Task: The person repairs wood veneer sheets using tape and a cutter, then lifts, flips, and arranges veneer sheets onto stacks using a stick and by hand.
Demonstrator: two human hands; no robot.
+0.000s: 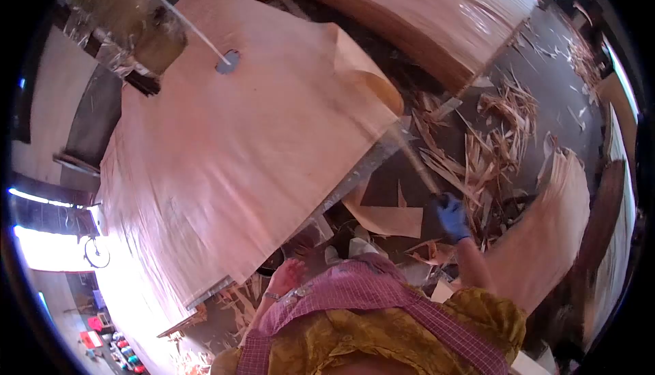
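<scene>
Blue-gloved right hand (452, 218) is closed round the stick (417, 161), right of centre — I'd go gently, so it doesn't tear the veneer sheet (239, 136), centre-left. Can't tell whether the bare left hand (287, 277) is spread or curled.

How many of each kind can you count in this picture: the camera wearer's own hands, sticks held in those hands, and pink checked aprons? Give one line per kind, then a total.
Hands: 2 (left hand, bare; right hand, in a blue glove)
Held stick: 1 (in the right hand)
Pink checked apron: 1
Total: 4
</scene>
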